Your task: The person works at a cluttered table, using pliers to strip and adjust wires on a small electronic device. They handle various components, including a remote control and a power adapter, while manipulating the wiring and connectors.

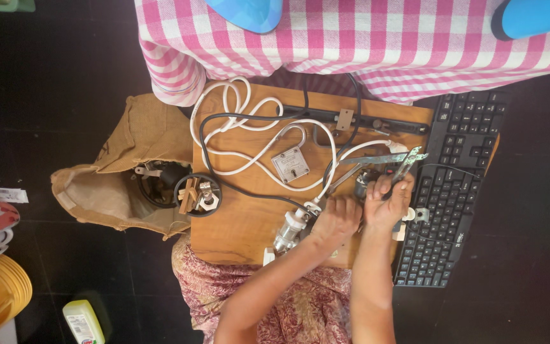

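While left hand (337, 220) steadies, pliers (405, 167) project beyond right hand (388, 202) fingers.

Smooth varnished wooden board (237, 223), shiny metal pliers (405, 164), matt black plastic keyboard (459, 191), coarse tan cloth bag (122, 172).

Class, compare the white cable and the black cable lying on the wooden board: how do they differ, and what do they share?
The white cable is thicker-looking and looped in several loose coils; the black cable is thinner and makes one wide sweep. The white cable runs toward the left hand; the black cable curves past the small metal plate. Both rest on the wooden board.
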